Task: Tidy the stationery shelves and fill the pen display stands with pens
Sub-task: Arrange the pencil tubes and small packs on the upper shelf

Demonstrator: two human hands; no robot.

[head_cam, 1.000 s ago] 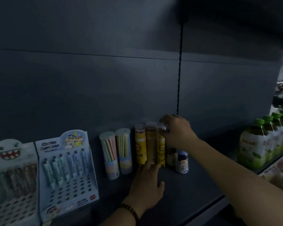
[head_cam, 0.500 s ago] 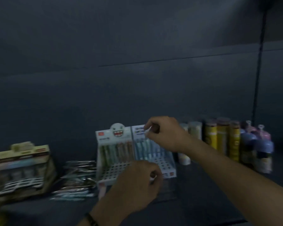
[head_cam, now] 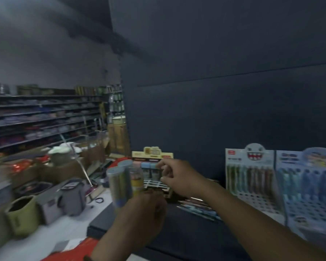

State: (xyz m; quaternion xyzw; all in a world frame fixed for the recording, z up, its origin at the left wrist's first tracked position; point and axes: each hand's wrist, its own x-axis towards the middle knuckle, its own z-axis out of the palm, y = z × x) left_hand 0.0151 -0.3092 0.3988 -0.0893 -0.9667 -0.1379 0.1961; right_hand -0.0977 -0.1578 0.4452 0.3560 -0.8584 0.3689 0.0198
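Observation:
My left hand (head_cam: 145, 213) grips a bunch of clear pencil tubes (head_cam: 120, 183) with grey lids, one of them yellow, and holds them upright over the left end of the dark shelf (head_cam: 186, 234). My right hand (head_cam: 177, 178) reaches across to a beige pen display stand (head_cam: 151, 155) at the shelf's left end, forefinger and thumb curled on its right side. Loose pens (head_cam: 198, 207) lie flat on the shelf under my right forearm. A white monster-face pen stand (head_cam: 250, 172) and a blue cartoon pen stand (head_cam: 309, 183) stand on the right, both partly filled.
Left of the shelf end, the floor holds a grey bag (head_cam: 72, 198), a green basket (head_cam: 21, 213) and cardboard boxes (head_cam: 68, 166). Long stocked shelves (head_cam: 41, 117) run along the far left wall. Something red (head_cam: 73, 251) lies at the bottom edge.
The view has swung left along the shelf. My left hand has picked up the pencil tubes and carried them left. My right hand moved from the blue stand to the beige stand.

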